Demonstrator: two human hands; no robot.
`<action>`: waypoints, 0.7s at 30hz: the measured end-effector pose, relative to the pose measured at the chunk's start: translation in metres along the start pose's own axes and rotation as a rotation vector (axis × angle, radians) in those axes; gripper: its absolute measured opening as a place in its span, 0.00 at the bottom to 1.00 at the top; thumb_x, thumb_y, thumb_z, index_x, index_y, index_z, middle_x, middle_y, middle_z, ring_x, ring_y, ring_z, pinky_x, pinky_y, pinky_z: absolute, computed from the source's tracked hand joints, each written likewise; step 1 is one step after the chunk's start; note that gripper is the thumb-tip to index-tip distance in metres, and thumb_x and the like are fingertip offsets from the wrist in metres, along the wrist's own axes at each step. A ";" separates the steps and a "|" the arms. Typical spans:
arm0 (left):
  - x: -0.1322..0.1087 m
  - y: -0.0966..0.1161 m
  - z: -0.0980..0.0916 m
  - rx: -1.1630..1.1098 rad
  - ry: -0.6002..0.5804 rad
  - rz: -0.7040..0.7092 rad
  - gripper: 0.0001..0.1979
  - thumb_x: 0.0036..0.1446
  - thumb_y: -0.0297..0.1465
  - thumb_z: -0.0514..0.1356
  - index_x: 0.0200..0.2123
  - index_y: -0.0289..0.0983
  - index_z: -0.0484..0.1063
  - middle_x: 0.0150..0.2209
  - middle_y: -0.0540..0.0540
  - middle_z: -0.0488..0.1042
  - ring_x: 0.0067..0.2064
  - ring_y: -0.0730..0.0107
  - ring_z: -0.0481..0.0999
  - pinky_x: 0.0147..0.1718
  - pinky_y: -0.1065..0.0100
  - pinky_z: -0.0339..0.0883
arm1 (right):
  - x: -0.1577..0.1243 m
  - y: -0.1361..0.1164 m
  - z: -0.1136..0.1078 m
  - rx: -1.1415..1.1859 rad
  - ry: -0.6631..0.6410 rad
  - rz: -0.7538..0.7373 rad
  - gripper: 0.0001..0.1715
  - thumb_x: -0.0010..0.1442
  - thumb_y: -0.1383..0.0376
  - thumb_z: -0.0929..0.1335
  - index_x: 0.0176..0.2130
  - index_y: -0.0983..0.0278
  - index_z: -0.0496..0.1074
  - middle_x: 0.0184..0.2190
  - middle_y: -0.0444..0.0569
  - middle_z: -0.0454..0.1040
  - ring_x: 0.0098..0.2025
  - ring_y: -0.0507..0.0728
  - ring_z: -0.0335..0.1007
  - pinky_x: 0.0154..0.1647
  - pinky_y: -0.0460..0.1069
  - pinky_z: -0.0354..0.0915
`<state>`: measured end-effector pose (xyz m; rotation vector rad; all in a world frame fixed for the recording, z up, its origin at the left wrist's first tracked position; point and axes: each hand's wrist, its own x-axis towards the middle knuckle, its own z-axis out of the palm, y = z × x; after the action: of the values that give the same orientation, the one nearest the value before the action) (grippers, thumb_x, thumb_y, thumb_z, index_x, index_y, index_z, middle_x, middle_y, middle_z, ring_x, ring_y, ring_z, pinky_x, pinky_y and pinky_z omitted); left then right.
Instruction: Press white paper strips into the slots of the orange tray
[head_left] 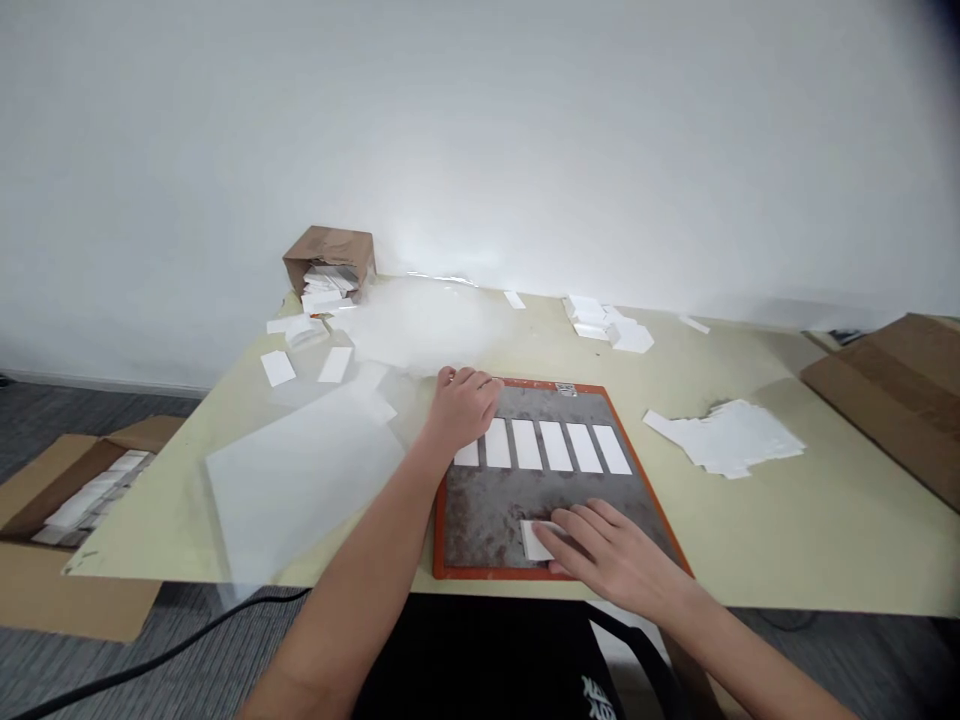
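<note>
An orange-framed board with a stained grey surface (480, 520) lies on the table in front of me. Several white cards (556, 446) are set side by side in a row across it; the leftmost is partly covered by my left arm. My left hand (463, 408) is closed, its fingers curled at the board's upper left corner, and what they hold, if anything, is hidden. Near the board's front edge, my right hand (596, 545) is closed over a small stack of white cards (534, 542), mostly covered by the fingers.
White sheets (307, 480) and clear plastic film (420, 320) lie left of the board. A carton of cards (330, 245) stands at the back left. Card piles (739, 440) lie right and at the back. A brown box (892, 400) occupies the right edge; an open carton (82, 590) is lower left.
</note>
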<state>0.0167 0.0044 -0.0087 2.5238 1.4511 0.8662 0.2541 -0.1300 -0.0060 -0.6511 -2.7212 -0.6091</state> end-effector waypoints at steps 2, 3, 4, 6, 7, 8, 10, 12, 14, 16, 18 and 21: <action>-0.001 -0.002 0.002 -0.046 -0.008 -0.027 0.13 0.64 0.27 0.53 0.44 0.41 0.76 0.48 0.42 0.79 0.53 0.55 0.72 0.54 0.50 0.53 | -0.001 0.000 0.001 0.005 -0.013 -0.003 0.13 0.69 0.68 0.63 0.49 0.67 0.72 0.37 0.53 0.77 0.39 0.58 0.73 0.44 0.56 0.67; -0.001 -0.003 0.004 -0.077 -0.008 -0.045 0.12 0.63 0.27 0.54 0.43 0.41 0.76 0.48 0.42 0.79 0.53 0.55 0.73 0.54 0.50 0.53 | -0.001 0.000 0.000 0.010 -0.018 -0.009 0.13 0.68 0.68 0.63 0.49 0.67 0.72 0.37 0.53 0.77 0.39 0.58 0.73 0.44 0.56 0.67; -0.001 -0.004 0.006 -0.114 -0.005 -0.067 0.11 0.61 0.27 0.55 0.42 0.41 0.76 0.48 0.42 0.79 0.52 0.55 0.73 0.55 0.49 0.54 | -0.001 0.001 0.000 0.016 -0.019 -0.014 0.12 0.68 0.68 0.63 0.49 0.67 0.73 0.38 0.54 0.77 0.39 0.58 0.73 0.43 0.56 0.67; 0.000 -0.007 0.009 -0.203 0.013 -0.117 0.10 0.58 0.27 0.58 0.41 0.40 0.77 0.47 0.43 0.79 0.52 0.53 0.73 0.55 0.49 0.56 | 0.000 0.005 -0.005 0.034 -0.015 -0.019 0.11 0.68 0.68 0.64 0.48 0.67 0.73 0.38 0.55 0.76 0.40 0.59 0.73 0.42 0.55 0.68; 0.000 -0.008 0.009 -0.258 0.024 -0.142 0.10 0.57 0.27 0.59 0.40 0.40 0.78 0.47 0.43 0.80 0.52 0.53 0.74 0.55 0.50 0.57 | 0.001 0.007 -0.009 0.048 -0.010 -0.015 0.11 0.68 0.68 0.64 0.48 0.67 0.73 0.38 0.55 0.76 0.40 0.59 0.73 0.42 0.55 0.68; 0.001 -0.010 0.010 -0.321 0.039 -0.165 0.10 0.56 0.27 0.60 0.39 0.41 0.78 0.46 0.44 0.80 0.51 0.54 0.75 0.55 0.51 0.59 | 0.003 0.011 -0.013 0.067 -0.009 -0.006 0.11 0.68 0.68 0.64 0.48 0.67 0.73 0.38 0.55 0.77 0.39 0.58 0.74 0.41 0.55 0.68; 0.004 -0.013 0.009 -0.464 0.081 -0.214 0.08 0.56 0.29 0.60 0.39 0.41 0.79 0.45 0.46 0.81 0.49 0.58 0.77 0.52 0.57 0.65 | 0.007 0.020 -0.025 0.129 -0.032 0.018 0.12 0.68 0.68 0.64 0.48 0.66 0.73 0.39 0.54 0.77 0.39 0.57 0.74 0.41 0.54 0.69; 0.007 -0.016 0.007 -0.617 0.144 -0.274 0.09 0.59 0.33 0.60 0.40 0.41 0.78 0.43 0.46 0.81 0.45 0.62 0.79 0.46 0.62 0.69 | 0.012 0.031 -0.038 0.204 -0.067 0.040 0.13 0.69 0.65 0.63 0.49 0.64 0.73 0.39 0.52 0.77 0.39 0.56 0.75 0.40 0.52 0.70; 0.009 -0.019 0.004 -0.763 0.213 -0.336 0.11 0.60 0.36 0.58 0.40 0.39 0.78 0.41 0.45 0.81 0.41 0.64 0.80 0.41 0.65 0.71 | 0.016 0.045 -0.051 0.283 -0.104 0.073 0.15 0.70 0.63 0.62 0.51 0.61 0.73 0.41 0.52 0.78 0.41 0.56 0.76 0.40 0.51 0.72; 0.011 -0.022 0.003 -0.894 0.275 -0.379 0.12 0.60 0.38 0.58 0.39 0.37 0.77 0.38 0.44 0.81 0.39 0.66 0.80 0.39 0.65 0.72 | 0.021 0.061 -0.062 0.371 -0.130 0.115 0.16 0.71 0.60 0.61 0.53 0.57 0.72 0.44 0.51 0.78 0.43 0.57 0.76 0.41 0.52 0.73; 0.013 -0.023 0.002 -1.002 0.328 -0.403 0.13 0.60 0.40 0.58 0.38 0.37 0.77 0.37 0.45 0.81 0.37 0.66 0.80 0.38 0.66 0.73 | 0.029 0.082 -0.073 0.464 -0.134 0.158 0.17 0.70 0.59 0.61 0.55 0.54 0.71 0.44 0.50 0.78 0.43 0.57 0.77 0.38 0.51 0.74; 0.013 -0.022 0.002 -1.120 0.398 -0.414 0.16 0.59 0.44 0.60 0.35 0.38 0.77 0.34 0.46 0.80 0.37 0.66 0.79 0.39 0.65 0.72 | 0.050 0.128 -0.085 0.621 -0.245 0.196 0.16 0.69 0.56 0.64 0.54 0.48 0.73 0.43 0.48 0.80 0.41 0.57 0.78 0.35 0.50 0.75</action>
<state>0.0057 0.0278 -0.0125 1.2350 1.0094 1.5486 0.2870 -0.0474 0.1288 -0.8402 -2.7804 0.3793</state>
